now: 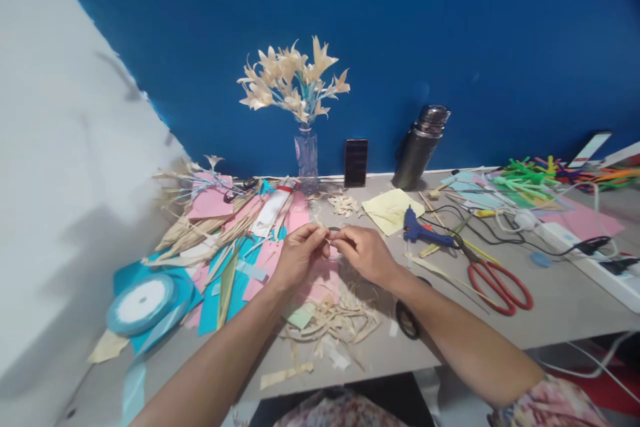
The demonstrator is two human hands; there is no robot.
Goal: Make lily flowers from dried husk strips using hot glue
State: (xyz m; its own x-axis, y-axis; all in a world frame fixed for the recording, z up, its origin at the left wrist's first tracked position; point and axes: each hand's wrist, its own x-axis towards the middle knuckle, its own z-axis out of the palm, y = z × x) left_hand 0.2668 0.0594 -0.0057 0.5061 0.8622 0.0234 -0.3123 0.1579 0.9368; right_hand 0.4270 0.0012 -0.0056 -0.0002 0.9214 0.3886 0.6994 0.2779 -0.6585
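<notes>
My left hand (303,253) and my right hand (365,252) meet over the middle of the table, thumbs and fingertips pinched together. Whatever lies between the fingers is too small and covered to name. Beneath them are pink paper (320,280) and a heap of dry pale husk strips (345,320). Beyond the hands stands a clear plastic bottle (307,160) holding a bunch of cream husk flowers (290,73) on light-blue stems. Near my right hand lie a blue glue gun (425,232) and a yellow paper sheet (393,210).
Red-handled scissors (500,287) and a white power strip (595,263) with cables lie at right. A phone (356,163) and a leaning dark flask (421,147) stand along the blue wall. At left are a light-blue ribbon roll (143,300), husks (200,233) and coloured paper.
</notes>
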